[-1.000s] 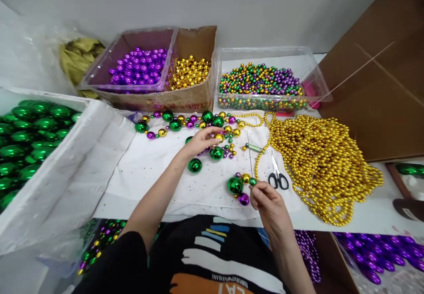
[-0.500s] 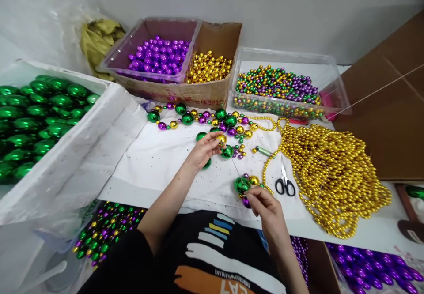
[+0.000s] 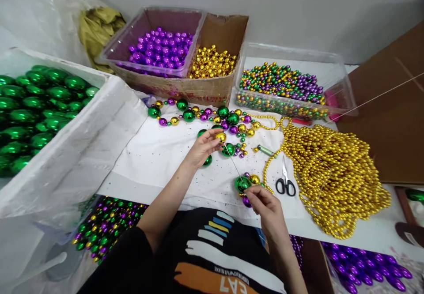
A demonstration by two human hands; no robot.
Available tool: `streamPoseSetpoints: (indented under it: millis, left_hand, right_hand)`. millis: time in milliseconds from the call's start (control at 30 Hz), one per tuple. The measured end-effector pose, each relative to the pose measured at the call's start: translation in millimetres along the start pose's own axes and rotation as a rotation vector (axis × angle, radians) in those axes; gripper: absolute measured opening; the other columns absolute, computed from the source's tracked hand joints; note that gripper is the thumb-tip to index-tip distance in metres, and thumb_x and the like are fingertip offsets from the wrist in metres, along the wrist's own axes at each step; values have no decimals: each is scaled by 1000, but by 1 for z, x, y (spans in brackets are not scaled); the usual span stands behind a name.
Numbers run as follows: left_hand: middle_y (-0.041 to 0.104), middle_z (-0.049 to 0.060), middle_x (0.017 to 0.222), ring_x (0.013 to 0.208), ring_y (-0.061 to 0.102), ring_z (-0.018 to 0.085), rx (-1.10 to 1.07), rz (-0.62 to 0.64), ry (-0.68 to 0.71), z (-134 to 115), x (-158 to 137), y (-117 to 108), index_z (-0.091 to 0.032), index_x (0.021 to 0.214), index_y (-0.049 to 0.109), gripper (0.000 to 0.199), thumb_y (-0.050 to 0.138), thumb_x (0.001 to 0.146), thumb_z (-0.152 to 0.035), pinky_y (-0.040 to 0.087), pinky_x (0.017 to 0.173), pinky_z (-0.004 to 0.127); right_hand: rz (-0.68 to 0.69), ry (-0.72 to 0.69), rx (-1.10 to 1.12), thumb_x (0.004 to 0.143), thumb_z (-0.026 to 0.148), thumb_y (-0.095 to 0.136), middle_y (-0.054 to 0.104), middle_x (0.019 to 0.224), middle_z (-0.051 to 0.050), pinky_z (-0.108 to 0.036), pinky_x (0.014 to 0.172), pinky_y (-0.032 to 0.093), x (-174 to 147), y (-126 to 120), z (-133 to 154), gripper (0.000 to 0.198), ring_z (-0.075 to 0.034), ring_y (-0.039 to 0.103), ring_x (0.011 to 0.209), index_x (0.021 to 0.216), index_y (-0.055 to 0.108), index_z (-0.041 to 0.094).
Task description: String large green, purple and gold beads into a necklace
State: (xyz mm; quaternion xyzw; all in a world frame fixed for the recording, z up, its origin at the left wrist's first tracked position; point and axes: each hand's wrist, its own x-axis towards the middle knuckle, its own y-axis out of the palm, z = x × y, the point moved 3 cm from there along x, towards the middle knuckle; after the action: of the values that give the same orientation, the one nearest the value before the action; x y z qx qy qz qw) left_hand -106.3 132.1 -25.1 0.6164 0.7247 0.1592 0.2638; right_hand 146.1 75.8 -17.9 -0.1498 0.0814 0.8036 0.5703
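Note:
My left hand (image 3: pixel 202 147) pinches a gold bead (image 3: pixel 221 137) above the white cloth. A thin string (image 3: pixel 233 160) runs from that bead down to my right hand (image 3: pixel 265 203), whose fingers are closed at a large green bead (image 3: pixel 242 183); whether they grip the bead or the string by it, I cannot make out. Purple and gold beads cluster around the green one. Between the hands lie another large green bead (image 3: pixel 228 150) and several small beads. A strung garland of green, purple and gold beads (image 3: pixel 188 115) stretches along the cloth beyond my left hand.
Black-handled scissors (image 3: pixel 285 183) and a green tube (image 3: pixel 265 151) lie right of my hands, beside a heap of gold bead strands (image 3: pixel 334 175). Behind stand a cardboard box (image 3: pixel 172 86) and a clear bin (image 3: pixel 294 51) of beads. A white box (image 3: pixel 89 135) of green beads is at left.
The view has shifted slightly. The string between my hands now shows more clearly up to the gold bead; both hands keep nearly the same places and grips.

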Motion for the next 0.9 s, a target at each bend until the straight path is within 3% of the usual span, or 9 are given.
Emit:
streamPoseSetpoints:
  millis: [200, 500, 733, 900]
  left_hand:
    - [68, 6, 111, 90, 64, 15, -39, 13, 1, 2, -6, 14, -22, 111, 68, 35, 77, 78, -29, 52, 79, 28]
    - [65, 7, 115, 100, 61, 18, -55, 2, 24, 0, -18, 27, -26, 133, 54, 66, 80, 72, -22, 51, 82, 29]
    - [66, 8, 116, 108, 59, 19, 44, 69, 108, -7, -23, 29, -22, 123, 62, 53, 79, 73, -19, 47, 92, 32]
    - [67, 8, 111, 108, 60, 19, 86, 50, 157, -11, -26, 31, -20, 114, 65, 45, 80, 72, -18, 46, 96, 33]
  right_hand:
    - [-32, -2, -3, 80, 40, 71, 54, 69, 1, -25, 50, 28, 6, 5, -1, 20, -11, 37, 56, 80, 69, 20]
    - [-58, -50, -7, 79, 42, 72, 56, 68, 1, -25, 51, 32, 17, 7, -22, 22, -12, 42, 57, 82, 70, 20]
    - [-17, -144, -92, 83, 38, 70, 55, 72, 0, -26, 54, 34, 21, 3, -24, 18, -13, 46, 62, 80, 68, 21]
    - [1, -173, -118, 84, 36, 69, 54, 74, 0, -27, 55, 35, 21, 2, -19, 16, -14, 48, 65, 80, 68, 21]
